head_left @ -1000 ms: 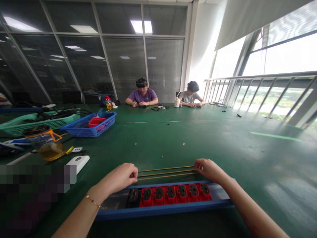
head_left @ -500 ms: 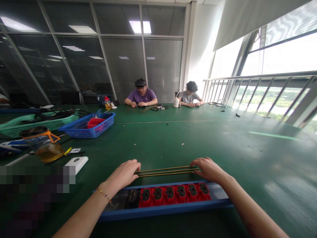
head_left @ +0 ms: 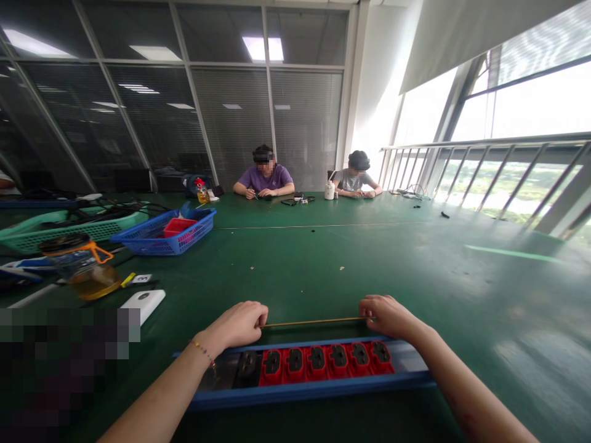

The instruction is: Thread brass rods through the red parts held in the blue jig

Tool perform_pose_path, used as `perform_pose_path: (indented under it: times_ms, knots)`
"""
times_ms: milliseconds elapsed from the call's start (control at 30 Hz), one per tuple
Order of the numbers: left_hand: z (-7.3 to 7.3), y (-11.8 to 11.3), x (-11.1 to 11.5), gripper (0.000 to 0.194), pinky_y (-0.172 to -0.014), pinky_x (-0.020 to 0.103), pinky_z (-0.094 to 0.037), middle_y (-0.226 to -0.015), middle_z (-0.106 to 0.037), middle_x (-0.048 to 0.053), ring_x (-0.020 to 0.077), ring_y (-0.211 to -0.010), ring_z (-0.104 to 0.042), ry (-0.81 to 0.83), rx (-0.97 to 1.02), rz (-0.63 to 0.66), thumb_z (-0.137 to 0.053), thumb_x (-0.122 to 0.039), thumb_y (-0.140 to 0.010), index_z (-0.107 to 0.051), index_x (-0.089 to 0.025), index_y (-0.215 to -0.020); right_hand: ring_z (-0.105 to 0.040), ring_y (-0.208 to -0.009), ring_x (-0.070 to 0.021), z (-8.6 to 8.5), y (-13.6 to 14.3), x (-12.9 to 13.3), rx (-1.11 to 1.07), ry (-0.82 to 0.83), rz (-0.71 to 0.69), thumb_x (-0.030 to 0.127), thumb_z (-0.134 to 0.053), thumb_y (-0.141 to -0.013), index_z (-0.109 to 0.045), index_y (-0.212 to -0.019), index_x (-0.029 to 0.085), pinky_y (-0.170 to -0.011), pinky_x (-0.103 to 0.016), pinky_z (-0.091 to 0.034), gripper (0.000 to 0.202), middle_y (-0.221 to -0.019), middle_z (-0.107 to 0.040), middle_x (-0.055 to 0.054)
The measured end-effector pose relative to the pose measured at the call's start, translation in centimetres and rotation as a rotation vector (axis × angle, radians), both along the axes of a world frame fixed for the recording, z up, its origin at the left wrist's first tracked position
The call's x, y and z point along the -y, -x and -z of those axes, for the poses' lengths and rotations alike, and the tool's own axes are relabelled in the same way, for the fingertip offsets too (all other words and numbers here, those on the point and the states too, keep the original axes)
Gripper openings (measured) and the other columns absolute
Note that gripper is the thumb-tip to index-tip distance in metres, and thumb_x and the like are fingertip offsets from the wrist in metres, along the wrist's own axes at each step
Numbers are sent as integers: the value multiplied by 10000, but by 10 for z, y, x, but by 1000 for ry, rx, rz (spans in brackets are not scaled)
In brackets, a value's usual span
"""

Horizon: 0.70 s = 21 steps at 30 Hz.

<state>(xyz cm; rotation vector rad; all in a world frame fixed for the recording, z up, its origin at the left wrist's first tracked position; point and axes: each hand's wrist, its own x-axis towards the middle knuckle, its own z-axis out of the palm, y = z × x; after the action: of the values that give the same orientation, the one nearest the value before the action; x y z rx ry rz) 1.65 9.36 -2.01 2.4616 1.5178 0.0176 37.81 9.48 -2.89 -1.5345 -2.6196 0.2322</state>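
On the far left of the green counter (head_left: 415, 258) stand a clear jug with an orange handle (head_left: 83, 264) and a flat white device (head_left: 144, 303), with a blue mesh basket (head_left: 164, 232) behind them. My left hand (head_left: 237, 325) has its fingers curled shut on the left end of the thin brass-coloured rods (head_left: 311, 322), which lie bunched together across to my right hand (head_left: 386, 315), whose fingers pinch the other end. The rods sit just beyond the long blue tray of red socket inserts (head_left: 323, 360) lying in front of me.
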Motion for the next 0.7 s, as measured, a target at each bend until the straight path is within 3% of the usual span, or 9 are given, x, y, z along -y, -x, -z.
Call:
perform_pose_path:
  times_ms: [133,267,433,567,700]
  knots:
    - [-14,0,6,139,-564,221,-354,-722,-561,-8,124,-639,-503,-4,199,-39,-414,-187,-700,-552,-197,-720,-500,-650,-125,-6,-8,2,-272,32,17,128,-455,-677,-535,-755,193,-590,-204,-382,129,-728,-547,7]
    - [-34,-4,21,160,-611,212,-369,-768,-566,-8,118,-672,-510,19,324,-41,-413,-262,-757,-557,-192,-771,-407,-581,-106,-24,-10,12,-473,143,39,197,-426,-765,-483,-763,193,-536,-198,-357,57,-645,-450,41]
    - [-60,-5,48,259,-572,199,-346,-724,-577,-19,119,-643,-506,214,305,-11,-429,-407,-797,-567,-202,-875,-399,-589,-109,-58,-11,36,-443,490,-97,408,-488,-811,-521,-907,172,-525,-207,-349,257,-667,-445,33]
    - [-77,-1,64,355,-560,190,-318,-680,-539,-22,110,-626,-469,167,296,-15,-349,-467,-837,-571,-195,-782,-367,-586,-103,-75,-11,49,-471,478,-94,483,-404,-853,-525,-797,167,-526,-209,-330,342,-652,-422,33]
    - [-79,3,72,339,-535,186,-306,-671,-558,-33,107,-611,-481,261,240,-5,-352,-467,-838,-565,-212,-770,-396,-543,-94,-75,-11,54,-310,555,-128,496,-394,-856,-564,-802,164,-481,-194,-321,377,-632,-482,20]
